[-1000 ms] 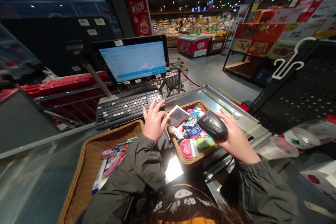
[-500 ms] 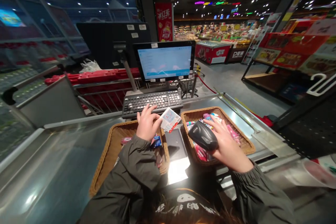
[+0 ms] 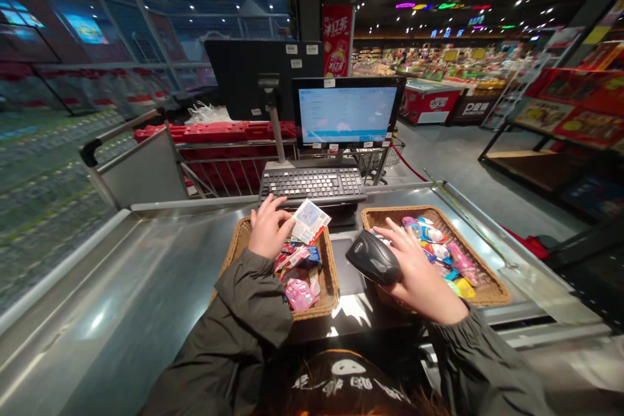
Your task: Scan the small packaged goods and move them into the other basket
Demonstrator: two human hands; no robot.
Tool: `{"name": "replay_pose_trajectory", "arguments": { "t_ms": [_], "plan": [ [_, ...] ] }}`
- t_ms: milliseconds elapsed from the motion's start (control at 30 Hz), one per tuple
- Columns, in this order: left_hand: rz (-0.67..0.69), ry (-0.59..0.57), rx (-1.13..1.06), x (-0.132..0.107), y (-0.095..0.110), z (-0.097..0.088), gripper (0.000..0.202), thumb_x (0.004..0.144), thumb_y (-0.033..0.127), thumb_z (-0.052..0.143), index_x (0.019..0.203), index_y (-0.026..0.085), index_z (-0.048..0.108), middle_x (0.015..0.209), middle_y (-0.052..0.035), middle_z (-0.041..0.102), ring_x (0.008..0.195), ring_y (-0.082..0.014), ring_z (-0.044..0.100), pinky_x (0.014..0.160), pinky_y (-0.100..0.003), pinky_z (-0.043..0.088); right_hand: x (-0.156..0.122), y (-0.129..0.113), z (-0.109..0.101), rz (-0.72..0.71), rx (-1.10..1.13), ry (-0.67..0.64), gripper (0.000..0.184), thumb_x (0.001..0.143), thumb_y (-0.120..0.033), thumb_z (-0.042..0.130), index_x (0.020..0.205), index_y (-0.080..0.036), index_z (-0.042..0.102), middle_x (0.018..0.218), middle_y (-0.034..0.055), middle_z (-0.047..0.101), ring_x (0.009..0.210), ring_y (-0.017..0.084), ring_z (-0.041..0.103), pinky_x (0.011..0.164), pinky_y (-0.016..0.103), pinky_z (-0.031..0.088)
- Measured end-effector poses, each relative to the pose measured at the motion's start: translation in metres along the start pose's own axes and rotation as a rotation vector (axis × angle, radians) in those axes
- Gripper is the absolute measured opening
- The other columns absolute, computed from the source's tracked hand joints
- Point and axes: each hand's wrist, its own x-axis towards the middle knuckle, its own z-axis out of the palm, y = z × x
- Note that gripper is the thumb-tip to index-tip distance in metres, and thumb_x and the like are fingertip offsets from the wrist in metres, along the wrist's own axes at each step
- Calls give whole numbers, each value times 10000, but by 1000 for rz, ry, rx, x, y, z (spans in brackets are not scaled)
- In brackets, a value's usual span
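Observation:
My left hand [image 3: 267, 229] pinches a small flat white packet with a red edge [image 3: 310, 222] between thumb and fingers, above the left wicker basket [image 3: 334, 286]. Its fingertips are near the lower left of the black keyboard [image 3: 312, 183]. In that basket lie colourful small packages, including a pink one [image 3: 300, 294] and a blue one [image 3: 312, 259]. My right hand [image 3: 422, 276] is wrapped round a black barcode scanner [image 3: 373, 259], whose head points left toward the packet. The scanner and hand partly cover the right wicker basket [image 3: 492, 276], which holds several bright wrapped items [image 3: 439, 250].
A lit monitor [image 3: 347, 114] stands behind the keyboard, beside a second screen [image 3: 263, 78] seen from the back. The metal counter [image 3: 160, 273] runs left, with a panel and handle [image 3: 136, 162] at its far edge. Boxed goods [image 3: 575, 104] stand on a display at right.
The view has swung left, so the monitor, keyboard and baskets appear farther right. Relative to them, both hands have shifted left with packet and scanner. More of the items in both baskets shows.

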Motion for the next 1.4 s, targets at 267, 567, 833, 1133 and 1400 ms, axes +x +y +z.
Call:
{"name": "replay_pose_trajectory", "arguments": {
  "t_ms": [267, 567, 833, 1133, 1400],
  "plan": [
    [-7, 6, 2, -5, -10, -8, 201, 853, 307, 502, 787, 227, 674, 1402, -63, 551, 1424, -330, 313, 1072, -721, 200, 4, -7, 6, -5, 13, -43, 502, 791, -210, 560, 1290, -176, 529, 1440, 165, 461, 1446, 375, 252, 1135, 682, 181],
    [5, 11, 17, -7, -17, -10, 203, 861, 308, 494, 788, 225, 665, 1416, -60, 536, 1426, -333, 305, 1070, -718, 213, 4, -10, 9, -9, 16, -21, 510, 779, -200, 563, 1288, -187, 543, 1447, 162, 460, 1452, 374, 239, 1127, 691, 183],
    [7, -43, 47, -13, -22, -9, 194, 857, 291, 509, 761, 218, 661, 1396, -71, 555, 1425, -323, 313, 1072, -712, 218, 5, -10, 12, 2, 11, -36, 531, 776, -202, 557, 1305, -180, 530, 1454, 146, 449, 1453, 374, 230, 1136, 679, 179],
    [-25, -237, 96, -34, -43, 0, 193, 851, 273, 531, 709, 207, 645, 1379, -56, 574, 1426, -314, 317, 1103, -693, 182, 12, -16, 18, -18, 42, -42, 452, 807, -258, 561, 1255, -196, 560, 1431, 150, 473, 1443, 385, 252, 1121, 692, 197],
    [-87, -411, 168, -49, -72, 5, 138, 802, 230, 567, 705, 212, 665, 1358, -35, 594, 1420, -314, 322, 1102, -712, 140, 19, -23, 24, -18, 41, -70, 415, 782, -244, 578, 1192, -186, 596, 1424, 154, 484, 1439, 394, 260, 1129, 683, 187]
  ]
}}
